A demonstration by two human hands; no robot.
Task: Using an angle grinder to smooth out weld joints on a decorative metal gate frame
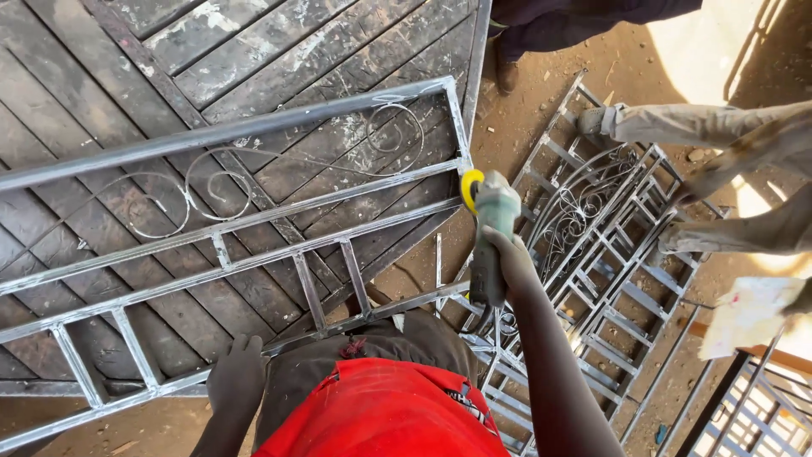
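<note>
My right hand [506, 258] grips the body of a grey-green angle grinder [492, 222]. Its yellow disc [469, 188] touches the right end of a grey metal window frame [254, 211] with scroll work. This frame lies tilted across a dark metal door panel [127, 76] on the ground. My left hand [238, 372] rests on the frame's near rail, fingers closed over it. My red shirt and dark trousers fill the bottom middle.
A stack of similar scrolled metal frames [592, 254] lies on the dirt to the right. Another person's legs and shoes [677, 127] stand beside that stack. A dark shoe [507, 76] is at the top. A dark grille [744, 406] sits bottom right.
</note>
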